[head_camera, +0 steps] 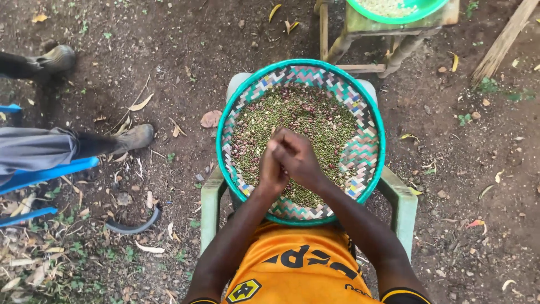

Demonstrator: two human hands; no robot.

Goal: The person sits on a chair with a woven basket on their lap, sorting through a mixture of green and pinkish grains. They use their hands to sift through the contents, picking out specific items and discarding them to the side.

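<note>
A round woven tray with a teal rim rests on a pale green plastic chair in front of me. It holds a heap of small green grains mixed with a few reddish beans. My left hand and my right hand are pressed together above the near half of the tray, fingers closed against each other. Whether any grains lie between the palms is hidden. My orange shirt shows at the bottom.
Bare earth with dry leaves surrounds the chair. Another person's legs and shoes reach in from the left, by a blue chair. A wooden stool with a green bowl stands beyond the tray. A curved dark strip lies on the ground.
</note>
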